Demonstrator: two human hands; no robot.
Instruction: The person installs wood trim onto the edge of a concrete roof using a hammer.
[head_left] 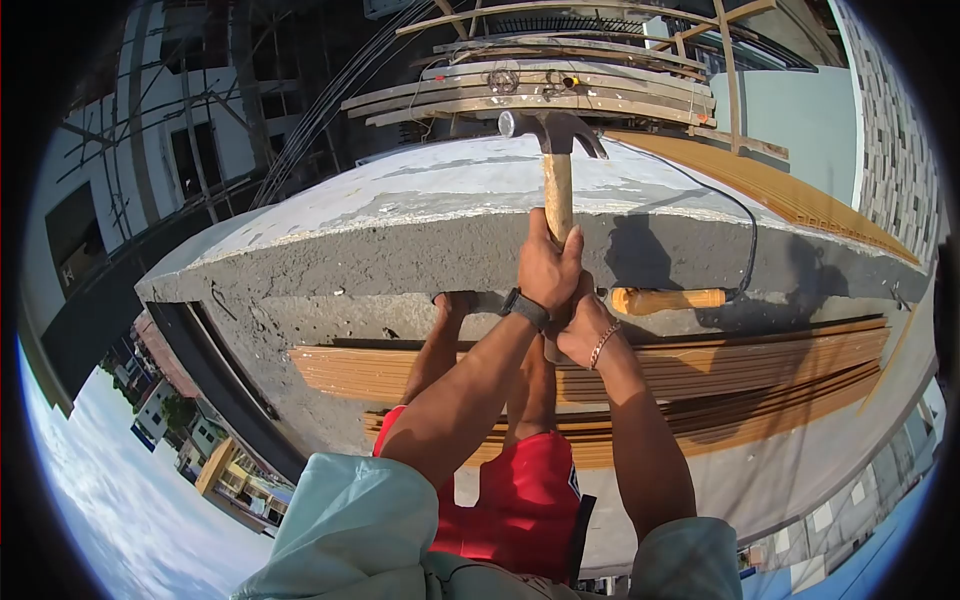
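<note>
Wooden-handled steel claw hammer (558, 190), clenched in the fingers of left hand (547, 270) and right hand (588, 332), could drop onto the far grey concrete ledge (420, 252) if sweat loosens them.

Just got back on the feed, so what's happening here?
Someone is gripping a hammer with both hands, the left hand nearer the head and the right hand lower down. The hammer's striking face points left in the view and the claw right. Nothing is visibly being struck. A concrete ledge runs across the view, a corded tool lies right of the hands, and brown ribbed strips lie near the person's legs.
</note>
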